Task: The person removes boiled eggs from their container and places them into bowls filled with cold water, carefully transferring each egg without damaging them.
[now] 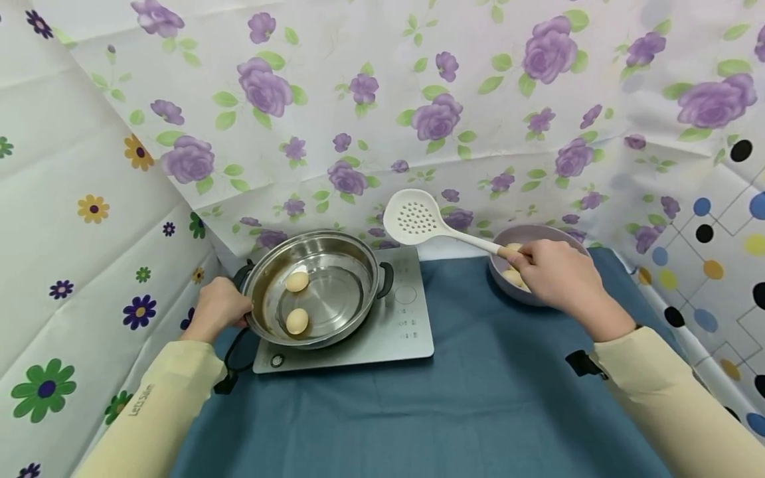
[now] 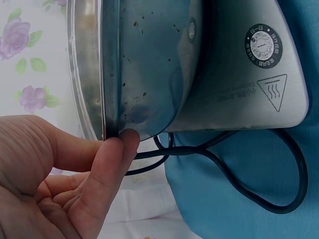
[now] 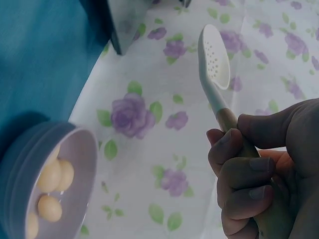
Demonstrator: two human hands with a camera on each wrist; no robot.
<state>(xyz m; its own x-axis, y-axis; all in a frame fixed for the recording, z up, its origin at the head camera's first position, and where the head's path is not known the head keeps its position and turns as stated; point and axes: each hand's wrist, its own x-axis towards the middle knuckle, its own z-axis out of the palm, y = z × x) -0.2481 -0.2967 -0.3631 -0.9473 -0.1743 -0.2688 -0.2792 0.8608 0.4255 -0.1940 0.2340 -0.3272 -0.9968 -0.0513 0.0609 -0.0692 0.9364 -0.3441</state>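
Note:
A steel pot (image 1: 331, 299) stands on the cooktop with two pale eggs (image 1: 297, 321) lying apart in it, toward its left side. My left hand (image 1: 220, 307) pinches the pot's rim between thumb and fingers, as the left wrist view shows. In my right hand (image 1: 562, 282) I grip the wooden handle of a white slotted spoon (image 1: 412, 216). The spoon's perforated head is raised, pointing left, and carries nothing. Beneath and behind that hand sits a purple bowl (image 3: 84, 164) with several eggs (image 3: 50, 208) inside; the hand hides part of it in the head view.
The silver induction cooktop (image 1: 418, 318) rests on a blue cloth (image 1: 382, 418). A black cord (image 2: 239, 184) loops out at its left. Floral sheeting (image 1: 358, 86) rises behind, and patterned sheets enclose both sides. The pot's black side handle (image 1: 386, 279) juts out right.

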